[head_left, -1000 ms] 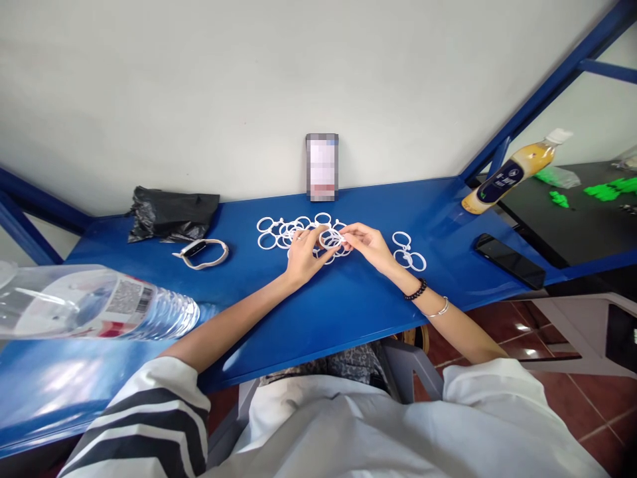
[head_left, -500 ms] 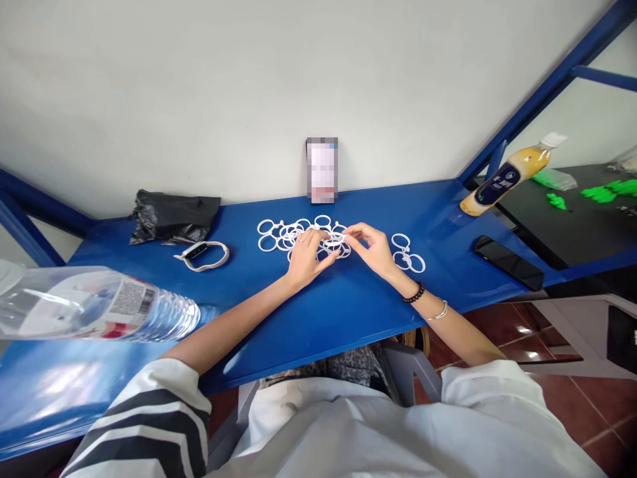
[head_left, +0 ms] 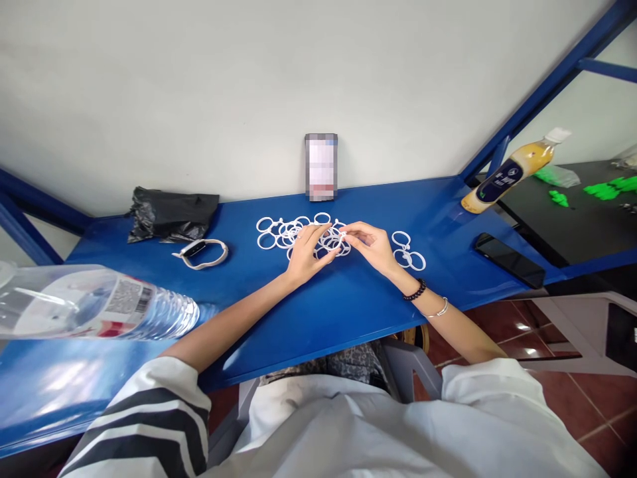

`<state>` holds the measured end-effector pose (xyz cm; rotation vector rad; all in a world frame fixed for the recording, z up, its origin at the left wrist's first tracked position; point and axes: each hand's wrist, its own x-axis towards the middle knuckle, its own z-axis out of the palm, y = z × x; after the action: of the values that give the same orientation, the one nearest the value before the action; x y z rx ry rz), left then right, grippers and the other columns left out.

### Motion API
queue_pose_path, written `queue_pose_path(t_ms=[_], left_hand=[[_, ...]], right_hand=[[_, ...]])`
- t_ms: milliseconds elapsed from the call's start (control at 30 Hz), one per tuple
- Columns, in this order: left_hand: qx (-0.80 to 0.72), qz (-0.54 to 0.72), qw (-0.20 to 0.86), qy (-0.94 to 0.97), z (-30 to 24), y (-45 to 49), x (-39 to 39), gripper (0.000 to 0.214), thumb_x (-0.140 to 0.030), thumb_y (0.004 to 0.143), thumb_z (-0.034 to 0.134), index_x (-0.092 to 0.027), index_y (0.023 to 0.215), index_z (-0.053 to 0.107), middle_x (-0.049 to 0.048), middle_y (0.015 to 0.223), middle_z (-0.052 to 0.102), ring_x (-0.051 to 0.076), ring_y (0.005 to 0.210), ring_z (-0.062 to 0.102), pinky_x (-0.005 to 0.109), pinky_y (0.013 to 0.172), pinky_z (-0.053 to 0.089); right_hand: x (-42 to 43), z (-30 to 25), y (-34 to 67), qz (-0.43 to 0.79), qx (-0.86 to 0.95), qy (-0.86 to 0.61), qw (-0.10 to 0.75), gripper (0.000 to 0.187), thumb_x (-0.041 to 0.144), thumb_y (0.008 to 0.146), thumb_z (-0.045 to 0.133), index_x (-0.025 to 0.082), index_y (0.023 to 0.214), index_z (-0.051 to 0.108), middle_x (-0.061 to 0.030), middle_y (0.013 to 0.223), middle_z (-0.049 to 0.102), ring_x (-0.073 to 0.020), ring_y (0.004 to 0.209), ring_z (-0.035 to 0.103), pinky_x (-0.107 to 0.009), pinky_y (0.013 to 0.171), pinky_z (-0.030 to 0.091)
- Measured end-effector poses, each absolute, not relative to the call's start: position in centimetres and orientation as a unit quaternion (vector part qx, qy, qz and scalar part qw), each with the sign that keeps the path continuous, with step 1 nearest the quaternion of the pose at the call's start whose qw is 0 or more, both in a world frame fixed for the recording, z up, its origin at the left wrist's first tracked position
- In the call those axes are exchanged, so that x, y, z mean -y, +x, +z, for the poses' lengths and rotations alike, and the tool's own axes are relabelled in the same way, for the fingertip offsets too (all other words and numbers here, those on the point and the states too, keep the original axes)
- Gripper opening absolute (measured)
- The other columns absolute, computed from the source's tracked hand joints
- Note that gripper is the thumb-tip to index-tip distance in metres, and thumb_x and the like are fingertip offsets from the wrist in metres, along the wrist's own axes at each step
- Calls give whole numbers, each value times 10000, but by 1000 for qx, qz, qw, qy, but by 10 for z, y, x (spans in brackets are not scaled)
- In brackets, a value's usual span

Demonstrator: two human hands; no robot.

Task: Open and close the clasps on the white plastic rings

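Note:
Thin white plastic rings with small knobs lie in a loose pile (head_left: 267,240) on the blue table. Above the pile's right side, one white ring (head_left: 330,247) is held between my two hands. My right hand (head_left: 371,247) pinches it at its small knob, thumb against index finger. My left hand (head_left: 306,255) is curved round the ring's other side, with thumb and fingertips at its edge; its palm covers part of the pile. To the right of my right hand lies a small group of joined rings (head_left: 416,261), apart from the pile.
A phone (head_left: 321,167) with a blurred screen leans on the wall. Leftward are a black plastic bag (head_left: 172,216), a pale-strapped watch (head_left: 202,254) and a large water bottle (head_left: 109,302). Rightward stand a yellow drink bottle (head_left: 512,172) and a dark phone (head_left: 508,260) near the table edge.
The ring between my hands has tilted from nearly flat to more upright. My left fingers have spread a little along it, while my right hand keeps its pinch.

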<state>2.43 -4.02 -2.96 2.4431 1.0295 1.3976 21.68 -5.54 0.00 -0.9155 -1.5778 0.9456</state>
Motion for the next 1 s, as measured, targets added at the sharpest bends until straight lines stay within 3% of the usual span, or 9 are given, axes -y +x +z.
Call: queue_pose_path(t_ms=[400, 800, 1000], left_hand=[[-311, 508, 56, 802, -29, 25, 40, 465, -515, 859, 650, -200, 1196, 585, 63, 942, 700, 212, 910, 644, 369, 839, 513], [-327, 509, 37, 795, -29, 24, 41, 441, -485, 853, 674, -202, 1185, 610, 65, 954, 699, 213, 919, 642, 371, 844, 516], [-332, 497, 49, 800, -29, 24, 41, 461, -548, 854, 639, -207, 1165, 642, 73, 949, 706, 220, 905, 642, 385, 834, 509]], right_hand=[[54, 2, 221, 418, 667, -355, 504, 149, 372, 870, 686, 265, 962, 736, -19, 982, 725, -180, 936, 683, -337, 874, 547], [52, -1, 220, 414, 661, -375, 501, 216, 436, 852, 691, 239, 933, 728, -29, 975, 723, -191, 943, 677, -342, 883, 542], [53, -3, 220, 438, 651, -375, 494, 239, 459, 844, 694, 232, 919, 682, -33, 945, 706, -194, 926, 681, -353, 870, 547]])
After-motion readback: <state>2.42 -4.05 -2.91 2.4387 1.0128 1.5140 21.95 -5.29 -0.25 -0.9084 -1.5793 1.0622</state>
